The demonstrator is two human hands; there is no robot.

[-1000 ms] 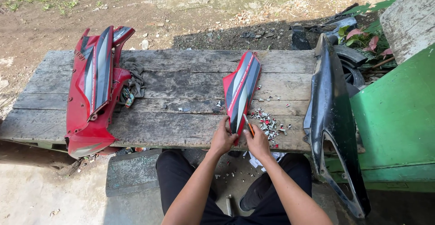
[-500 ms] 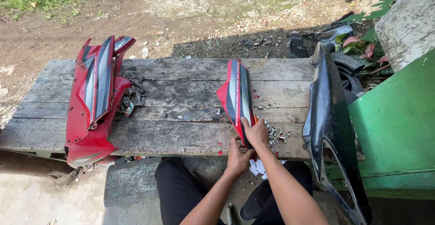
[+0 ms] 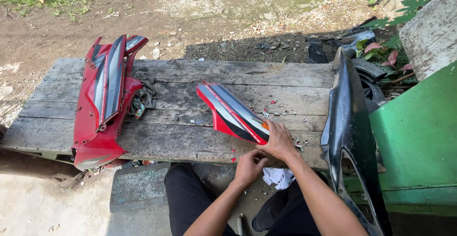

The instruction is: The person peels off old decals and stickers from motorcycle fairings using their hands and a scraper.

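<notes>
Red-and-grey fairing panel [image 3: 233, 113] lies slantwise at the frame's centre on the wooden bench [image 3: 190, 74]. My right hand [image 3: 278, 142] presses flat on its lower end, gripping nothing; my left hand [image 3: 248, 166] hovers just below, fingers curled and empty. Scraped chips [image 3: 281, 113] litter the boards (stripping seems partly done); striping remains.

Two bare forearms with no sleeves, watch or rings. The left hand [image 3: 248, 168] and right hand [image 3: 279, 141] wear no gloves. Black trousers [image 3: 188, 198] cover both legs below the hands.
</notes>
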